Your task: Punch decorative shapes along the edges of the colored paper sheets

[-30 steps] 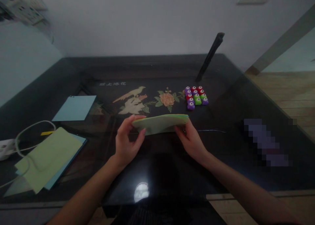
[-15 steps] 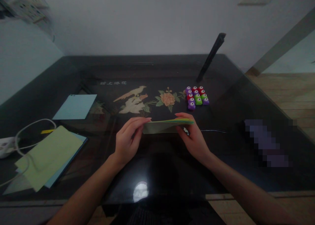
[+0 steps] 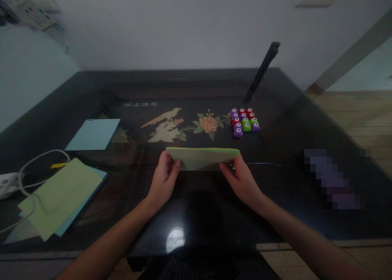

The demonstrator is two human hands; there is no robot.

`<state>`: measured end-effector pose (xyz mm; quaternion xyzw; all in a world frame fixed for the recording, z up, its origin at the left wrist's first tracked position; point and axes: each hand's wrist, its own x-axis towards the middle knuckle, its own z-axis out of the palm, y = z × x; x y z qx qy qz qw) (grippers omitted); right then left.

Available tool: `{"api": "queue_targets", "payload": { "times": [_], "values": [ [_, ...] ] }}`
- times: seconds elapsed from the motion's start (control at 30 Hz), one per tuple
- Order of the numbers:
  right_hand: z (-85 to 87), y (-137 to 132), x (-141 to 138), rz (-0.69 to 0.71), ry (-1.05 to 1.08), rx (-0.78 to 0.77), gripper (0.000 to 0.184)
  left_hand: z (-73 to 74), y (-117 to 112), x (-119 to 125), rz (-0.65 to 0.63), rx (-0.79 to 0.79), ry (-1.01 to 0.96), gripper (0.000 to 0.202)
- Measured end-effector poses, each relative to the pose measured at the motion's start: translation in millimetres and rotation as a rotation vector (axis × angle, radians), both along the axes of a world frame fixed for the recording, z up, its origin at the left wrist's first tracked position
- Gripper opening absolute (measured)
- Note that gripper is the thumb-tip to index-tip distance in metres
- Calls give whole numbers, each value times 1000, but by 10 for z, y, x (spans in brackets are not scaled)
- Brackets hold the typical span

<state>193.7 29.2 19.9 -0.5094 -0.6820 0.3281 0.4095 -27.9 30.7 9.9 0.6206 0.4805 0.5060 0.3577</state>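
A stack of coloured paper sheets [image 3: 202, 157], pale green on the near face, is held on edge above the dark glass table [image 3: 196, 88]. My left hand [image 3: 163, 182] pinches its left end, thumb and fingers closed on the sheets. My right hand [image 3: 241, 180] grips its right end from below. The stack's top edge is level and shows yellow and green layers.
Several small purple, red and green craft punches [image 3: 244, 121] sit behind the stack to the right. A light blue sheet [image 3: 93, 134] lies at the left, and green and blue sheets [image 3: 58, 196] lie nearer, beside a white cable [image 3: 36, 157]. A black stand [image 3: 261, 70] leans at the back.
The stack was tilted flat half a second ago with my left fingers on top; now it stands on edge again, lower, with both hands gripping its ends from below.
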Motion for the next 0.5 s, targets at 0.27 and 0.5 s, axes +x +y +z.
{"api": "queue_targets", "payload": {
  "times": [0.27,0.5],
  "values": [
    [-40,38,66,-4,-227,-1,27,-100,62,-24,-22,-127,65,22],
    [20,-1,114,-19,-91,-188,57,-14,66,-35,-119,-468,-77,27]
  ]
}}
